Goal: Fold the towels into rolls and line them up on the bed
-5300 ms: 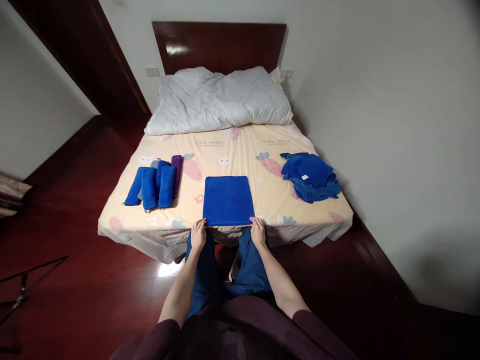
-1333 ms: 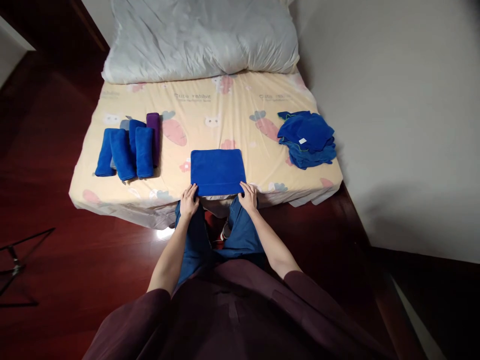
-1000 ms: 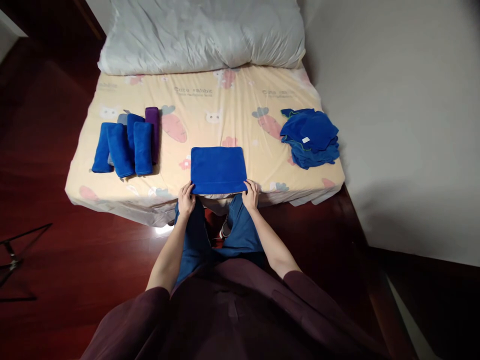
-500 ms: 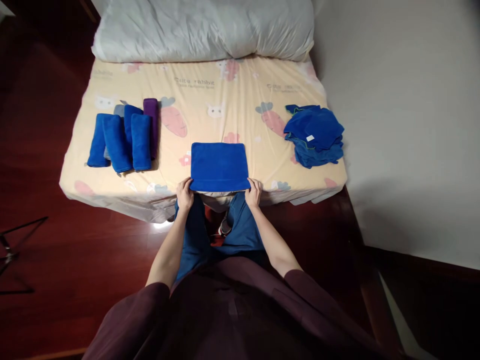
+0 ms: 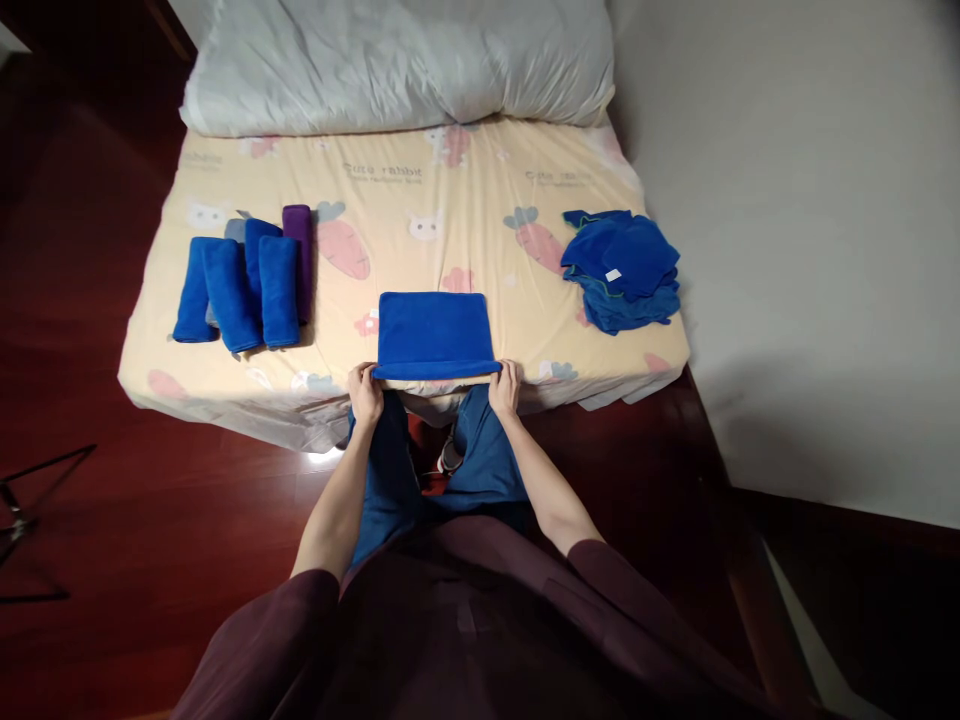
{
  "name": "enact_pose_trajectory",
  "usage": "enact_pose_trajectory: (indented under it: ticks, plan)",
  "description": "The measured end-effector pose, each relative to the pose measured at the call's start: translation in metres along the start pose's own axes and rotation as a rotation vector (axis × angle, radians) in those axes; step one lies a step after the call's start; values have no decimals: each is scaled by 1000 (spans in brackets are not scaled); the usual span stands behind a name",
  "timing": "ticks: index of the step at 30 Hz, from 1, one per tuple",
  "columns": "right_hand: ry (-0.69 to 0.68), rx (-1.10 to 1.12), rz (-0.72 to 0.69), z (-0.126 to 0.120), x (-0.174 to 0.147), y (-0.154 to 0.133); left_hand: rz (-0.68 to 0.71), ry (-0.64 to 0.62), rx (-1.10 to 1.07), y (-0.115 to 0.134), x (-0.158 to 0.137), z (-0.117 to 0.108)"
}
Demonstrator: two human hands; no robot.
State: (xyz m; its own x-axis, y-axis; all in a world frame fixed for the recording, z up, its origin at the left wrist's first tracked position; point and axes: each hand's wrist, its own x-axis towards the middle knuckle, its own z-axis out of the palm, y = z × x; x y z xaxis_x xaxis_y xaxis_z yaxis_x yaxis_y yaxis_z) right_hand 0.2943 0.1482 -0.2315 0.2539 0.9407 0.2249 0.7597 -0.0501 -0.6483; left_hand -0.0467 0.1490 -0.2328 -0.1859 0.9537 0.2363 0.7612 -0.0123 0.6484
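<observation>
A folded blue towel lies flat at the near edge of the bed, its front edge turned up in a narrow roll. My left hand pinches the left end of that roll, and my right hand grips the right end. Off to the left rest several rolled towels: blue ones such as this rolled blue towel, a purple one and a grey one partly hidden behind them. A loose pile of blue towels with a white tag sits to the right.
The bed wears a yellow sheet printed with rabbits and carrots. A thick white quilt lies across its far end. The wall stands close on the right. Black stand legs show on the floor at left.
The near edge of the blue towel has been turned over into a narrower, thicker roll, and both hands have shifted slightly with it. The whole view has shifted a little.
</observation>
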Motion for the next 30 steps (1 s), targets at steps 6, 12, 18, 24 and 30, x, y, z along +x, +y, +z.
enact_pose_trajectory:
  ticks: [6, 12, 18, 24, 30]
  plan:
    - [37, -41, -7, 4, 0, 4, -75, 21, 58, 4, 0, 1]
    - [49, -45, -6, 7, 1, 6, -74, 74, 93, 6, 0, 4]
    - [70, -37, -6, 8, 1, 7, -80, 91, 112, 6, 0, 6]
    - [137, -70, -22, 11, 1, 8, -98, 85, 92, 8, 1, 5]
    - [164, -82, -21, 13, 1, 8, -121, 61, 59, 10, 0, 2]
